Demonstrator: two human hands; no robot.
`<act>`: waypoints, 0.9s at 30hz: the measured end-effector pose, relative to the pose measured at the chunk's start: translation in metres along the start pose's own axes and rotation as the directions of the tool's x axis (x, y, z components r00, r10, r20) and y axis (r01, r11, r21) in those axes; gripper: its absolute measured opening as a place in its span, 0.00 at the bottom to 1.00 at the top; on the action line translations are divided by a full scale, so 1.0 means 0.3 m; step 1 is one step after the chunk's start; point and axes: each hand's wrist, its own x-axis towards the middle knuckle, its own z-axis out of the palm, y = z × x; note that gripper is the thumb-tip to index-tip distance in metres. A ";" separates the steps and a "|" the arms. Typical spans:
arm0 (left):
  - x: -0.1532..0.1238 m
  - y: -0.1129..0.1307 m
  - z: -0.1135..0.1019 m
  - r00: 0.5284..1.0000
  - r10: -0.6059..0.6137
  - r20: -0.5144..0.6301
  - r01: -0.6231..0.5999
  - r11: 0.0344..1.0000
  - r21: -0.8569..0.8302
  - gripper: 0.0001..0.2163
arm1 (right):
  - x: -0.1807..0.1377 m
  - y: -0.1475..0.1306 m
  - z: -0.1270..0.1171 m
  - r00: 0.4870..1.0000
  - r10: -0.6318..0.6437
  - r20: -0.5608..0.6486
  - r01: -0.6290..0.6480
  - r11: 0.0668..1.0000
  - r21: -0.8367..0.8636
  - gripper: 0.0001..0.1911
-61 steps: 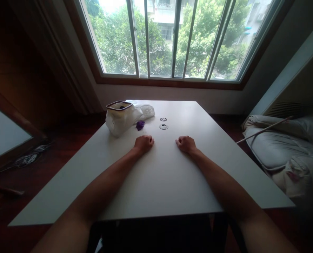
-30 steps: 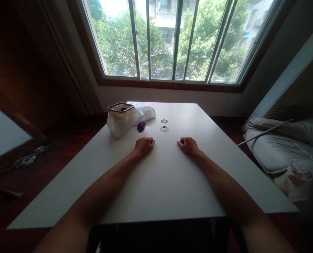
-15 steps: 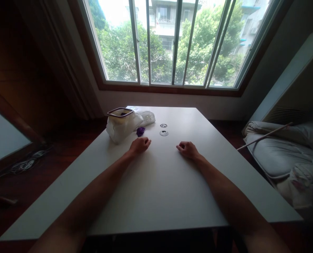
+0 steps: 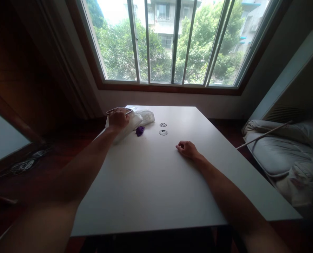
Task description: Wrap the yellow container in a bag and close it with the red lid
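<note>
My left hand [image 4: 118, 120] is stretched far out to the white soft-sided container [image 4: 132, 121] with a dark purple rim, at the table's far left. Its fingers curl over the front of that rim. A small crumpled purple thing [image 4: 139, 131] lies on the table just right of the container. My right hand [image 4: 186, 149] rests on the white table [image 4: 156, 182] as a loose fist, with nothing seen in it.
A clear plastic bag [image 4: 146, 115] lies behind the container. Two round grommets [image 4: 163, 132] are set in the tabletop near its far middle. Grey bedding [image 4: 277, 147] with a thin stick [image 4: 264, 133] across it lies on the right. A large window is beyond the table.
My left hand has lifted off the table and reached forward and left onto the container's rim. My right hand has stayed in place, its fist slightly looser.
</note>
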 end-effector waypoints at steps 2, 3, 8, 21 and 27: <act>0.016 -0.015 0.010 0.999 -0.026 0.024 0.026 1.000 0.011 0.19 | 0.000 0.000 -0.003 1.000 0.004 0.008 -0.004 1.000 -0.003 0.13; 0.022 -0.022 0.015 0.999 -0.039 0.037 0.038 0.999 0.017 0.19 | 0.000 0.000 -0.004 1.000 0.006 0.011 -0.006 1.000 -0.004 0.13; 0.044 -0.041 0.029 0.990 -0.089 0.112 0.084 0.995 0.047 0.17 | -0.001 -0.003 -0.006 1.000 0.014 0.010 -0.014 1.000 -0.007 0.13; 0.032 0.003 0.016 0.976 -0.123 0.178 0.125 0.992 -0.002 0.17 | -0.003 -0.011 -0.011 1.000 0.010 0.018 -0.010 1.000 -0.009 0.14; -0.017 0.061 -0.048 0.990 -0.081 0.112 0.089 0.993 -0.076 0.16 | -0.002 -0.013 -0.015 0.999 0.012 0.031 -0.011 1.000 -0.007 0.14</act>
